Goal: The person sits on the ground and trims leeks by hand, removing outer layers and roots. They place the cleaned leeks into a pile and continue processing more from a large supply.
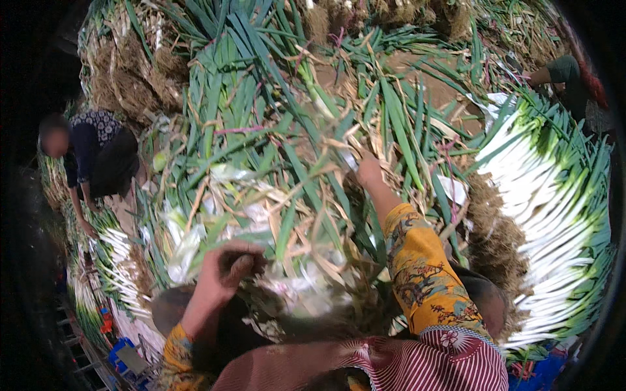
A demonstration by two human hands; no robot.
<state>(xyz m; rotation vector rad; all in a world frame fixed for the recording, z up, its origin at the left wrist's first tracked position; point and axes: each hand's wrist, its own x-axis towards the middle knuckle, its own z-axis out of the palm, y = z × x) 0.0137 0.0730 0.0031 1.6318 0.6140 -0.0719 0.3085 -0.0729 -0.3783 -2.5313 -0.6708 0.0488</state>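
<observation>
My right hand (370,171) reaches forward into the heap of green and dried leaves (298,190); its fingers are partly covered by leaves, and whether it grips anything is not clear. Just beyond it a long green onion (313,90) lies slantwise. My left hand (234,266) hovers, blurred, above peeled whitish skins (293,288) near my lap, fingers curled with nothing plainly in them. On the right lies a thick row of cleaned long green onions (543,205), white stalks side by side, roots (494,244) towards me and leafy tops outward.
Uncleaned onions with brown roots (127,73) are stacked at the upper left, more along the top. A co-worker (98,146) crouches at the left by a smaller row of onions (122,264). Another person's arm (543,76) shows at the upper right. Blue items (122,354) lie lower left.
</observation>
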